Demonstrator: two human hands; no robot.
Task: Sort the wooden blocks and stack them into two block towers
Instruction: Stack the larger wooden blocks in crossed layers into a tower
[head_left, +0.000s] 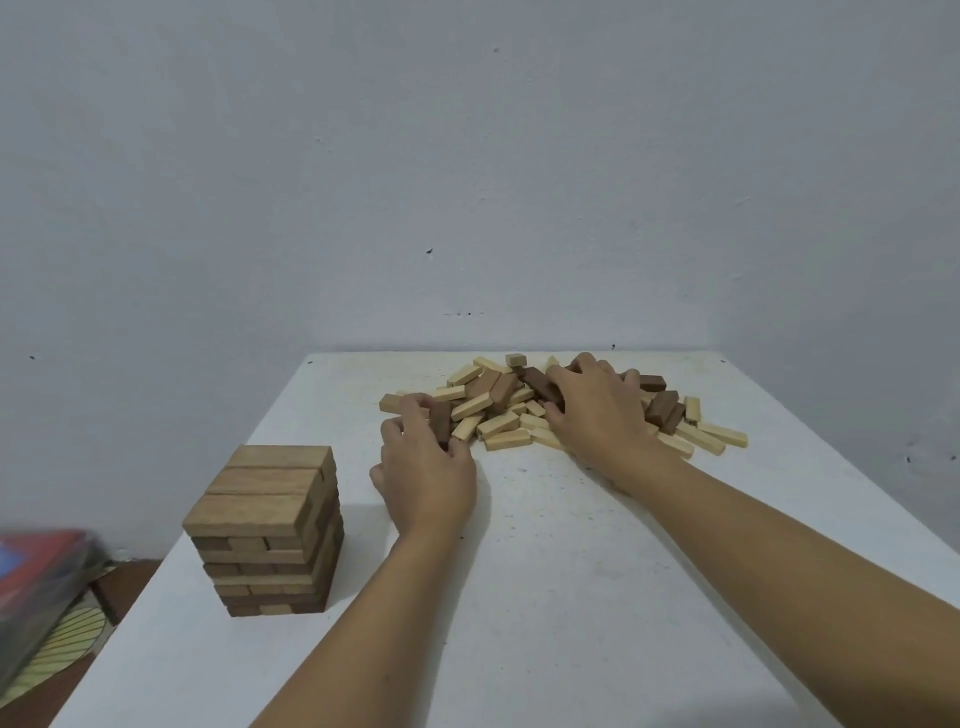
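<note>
Nearest to the camera, on the left part of the white desk (519, 571), stands a tower of brown blocks (267, 530). It has several layers, each laid across the one under it, and three blocks lie side by side on its top. Beyond the tower, near the middle of the desk, the left hand (426, 478) is at the near left edge of the loose pile (545, 410). Its fingers (415, 408) are clamped on a dark brown block (440, 423), which points away from the camera. A little farther and to the right, the right hand (597, 410) lies over the middle of the pile, and its fingers (558, 376) are closed around another dark block (543, 387). The pile mixes light and dark blocks, scattered flat near the far edge. Behind the desk is a plain grey wall (467, 156).
</note>
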